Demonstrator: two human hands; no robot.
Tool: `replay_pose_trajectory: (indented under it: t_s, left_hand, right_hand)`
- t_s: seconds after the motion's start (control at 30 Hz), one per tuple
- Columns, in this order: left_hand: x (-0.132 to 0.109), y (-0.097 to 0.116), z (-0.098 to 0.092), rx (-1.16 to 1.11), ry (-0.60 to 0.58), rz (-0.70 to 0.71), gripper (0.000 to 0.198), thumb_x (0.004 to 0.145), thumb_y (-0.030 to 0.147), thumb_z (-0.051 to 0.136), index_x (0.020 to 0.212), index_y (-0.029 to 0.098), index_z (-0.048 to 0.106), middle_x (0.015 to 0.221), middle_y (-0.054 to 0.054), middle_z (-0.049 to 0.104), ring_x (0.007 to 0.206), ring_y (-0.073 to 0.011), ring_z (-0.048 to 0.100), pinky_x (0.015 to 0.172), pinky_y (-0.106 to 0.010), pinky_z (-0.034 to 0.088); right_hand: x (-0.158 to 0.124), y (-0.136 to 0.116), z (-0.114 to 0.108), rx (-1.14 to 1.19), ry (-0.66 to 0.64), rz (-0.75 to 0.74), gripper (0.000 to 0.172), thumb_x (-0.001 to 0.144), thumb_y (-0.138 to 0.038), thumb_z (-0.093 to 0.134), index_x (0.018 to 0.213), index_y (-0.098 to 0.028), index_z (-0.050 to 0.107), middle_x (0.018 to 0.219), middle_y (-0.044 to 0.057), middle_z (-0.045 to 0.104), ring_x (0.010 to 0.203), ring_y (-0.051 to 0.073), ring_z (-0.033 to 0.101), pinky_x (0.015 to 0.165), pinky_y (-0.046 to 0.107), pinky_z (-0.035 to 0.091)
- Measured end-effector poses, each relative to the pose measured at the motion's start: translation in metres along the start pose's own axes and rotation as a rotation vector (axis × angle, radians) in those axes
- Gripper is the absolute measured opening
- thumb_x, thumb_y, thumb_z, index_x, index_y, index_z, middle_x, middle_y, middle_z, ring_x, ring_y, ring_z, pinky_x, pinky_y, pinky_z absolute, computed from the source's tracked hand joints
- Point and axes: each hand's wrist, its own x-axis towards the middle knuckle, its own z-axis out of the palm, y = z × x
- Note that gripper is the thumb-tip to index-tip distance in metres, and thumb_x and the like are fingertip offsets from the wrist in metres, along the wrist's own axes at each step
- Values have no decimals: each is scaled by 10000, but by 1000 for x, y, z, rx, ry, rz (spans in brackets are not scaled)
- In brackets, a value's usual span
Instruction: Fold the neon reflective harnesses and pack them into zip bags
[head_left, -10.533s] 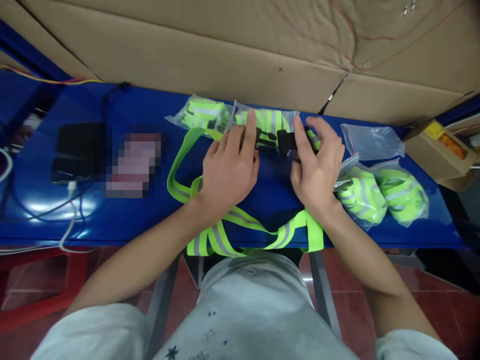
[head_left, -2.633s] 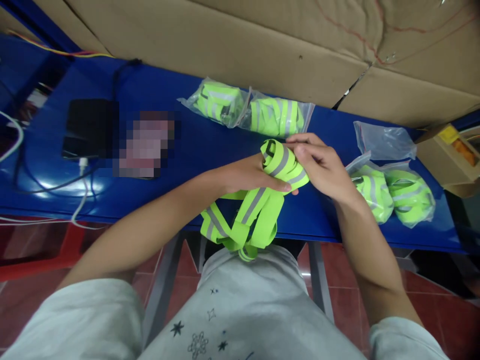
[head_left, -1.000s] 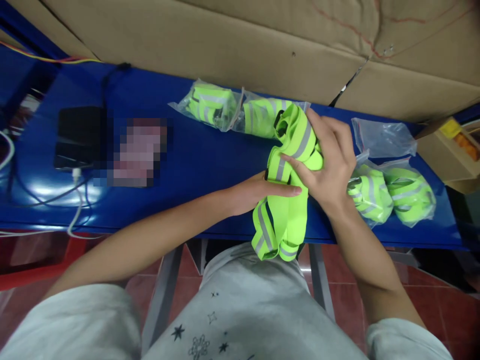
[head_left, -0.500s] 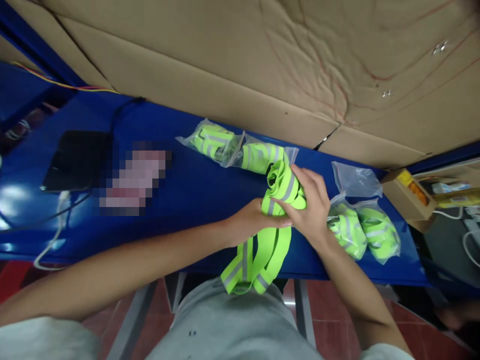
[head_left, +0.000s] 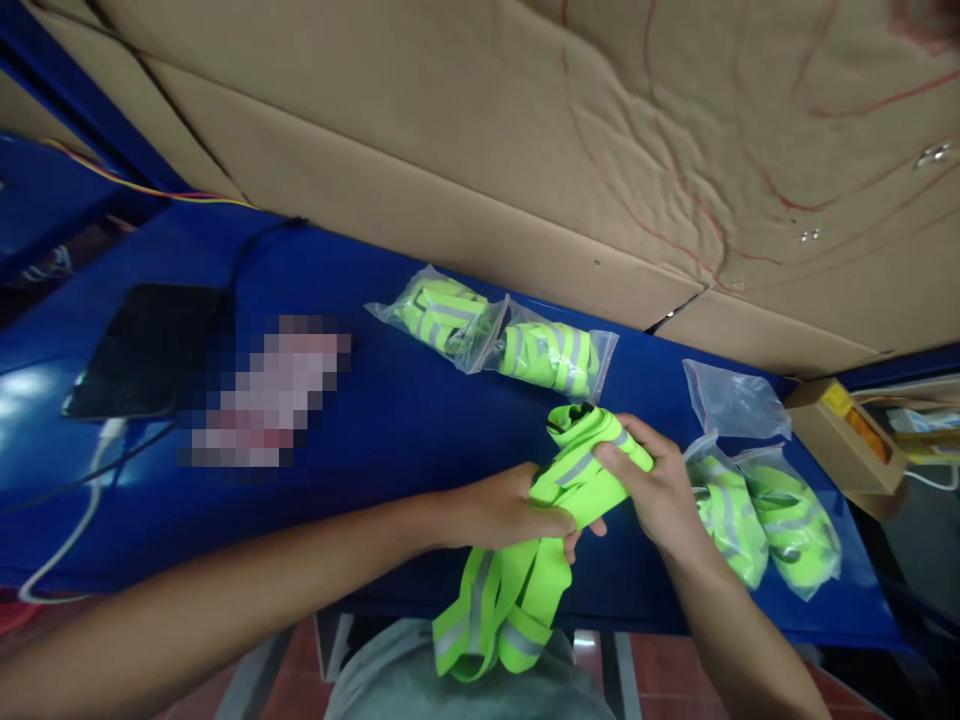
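Observation:
A neon-yellow reflective strap (head_left: pixel 592 455) with grey stripes is partly rolled into a bundle between my hands, over the front of the blue table. My left hand (head_left: pixel 536 508) pinches the flat bands below the roll, thumb on top. Around the roll's right side, my right hand (head_left: pixel 656 475) is closed with its thumb pressed on the strap. The loose loops (head_left: pixel 491 610) hang down past the table edge in front of my shirt. Some fingers of both hands are hidden behind the strap.
Two clear bags of rolled straps (head_left: pixel 450 315) lie at the back of the blue table (head_left: pixel 405 430); two more bags (head_left: pixel 795 520) lie right, by an empty clear bag (head_left: pixel 739 400) and a cardboard box (head_left: pixel 847 440). Left are a black device (head_left: pixel 146 350) with cables and a blurred-out item (head_left: pixel 270 390).
The roll has tilted to the right and come lower in the view. My right hand has shifted down its side, thumb now on top. My head view has also moved.

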Motion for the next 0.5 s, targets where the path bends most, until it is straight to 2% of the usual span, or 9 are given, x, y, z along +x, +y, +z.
replay_pose_trajectory:
  t_s: [0.07, 0.13, 0.2, 0.27, 0.33, 0.43, 0.5]
  left_hand:
    - [-2, 2, -5, 63, -51, 5, 295, 895, 329, 706, 1136, 169, 765, 887, -30, 741, 782, -133, 683, 722, -228, 546]
    - [-4, 3, -7, 127, -122, 6, 329, 918, 359, 708, 1192, 181, 738, 968, -46, 759, 850, -155, 701, 781, -258, 568]
    - [-6, 3, -7, 220, -165, 51, 327, 959, 384, 672, 1199, 169, 729, 1099, -89, 776, 984, -197, 725, 915, -321, 588]
    - [-8, 1, -6, 327, -184, 126, 355, 1031, 411, 569, 1184, 140, 739, 1250, -141, 760, 1139, -231, 715, 1068, -377, 553]
    - [-10, -1, -5, 364, -193, 148, 447, 1082, 442, 459, 1250, 123, 724, 1323, -166, 740, 1209, -240, 702, 1123, -399, 528]
    - [-12, 0, -2, 321, -175, 105, 520, 1095, 490, 414, 1350, 117, 674, 1310, -174, 746, 1222, -240, 701, 1100, -391, 540]
    - [-14, 4, 0, 335, -161, 81, 500, 1096, 487, 412, 1304, 132, 695, 1338, -162, 730, 1265, -240, 676, 1129, -377, 511]
  right_hand:
    - [0, 0, -1, 194, -95, 192, 370, 856, -523, 822, 928, -167, 747, 700, 12, 710, 480, 139, 622, 411, 239, 501]
    - [1, 2, -1, 337, -184, 324, 441, 862, -576, 796, 962, -149, 749, 698, 27, 715, 427, 148, 596, 361, 261, 480]
    - [5, 7, 0, 398, -259, 400, 492, 845, -607, 803, 966, -133, 755, 725, 45, 730, 479, 148, 629, 408, 250, 508]
    - [10, 13, 1, 364, -323, 434, 512, 838, -624, 805, 928, -123, 754, 761, 60, 741, 581, 138, 669, 500, 220, 531]
    - [15, 18, 4, 253, -297, 352, 480, 844, -596, 814, 968, -138, 747, 824, 53, 749, 679, 129, 684, 576, 204, 537]
    - [17, 21, 5, 29, -145, -3, 337, 926, -481, 771, 1108, -203, 718, 973, 33, 759, 849, 134, 714, 727, 231, 578]
    - [15, 18, 4, -124, -189, -221, 301, 986, -442, 708, 1192, -223, 712, 1111, 55, 769, 997, 158, 742, 868, 286, 603]
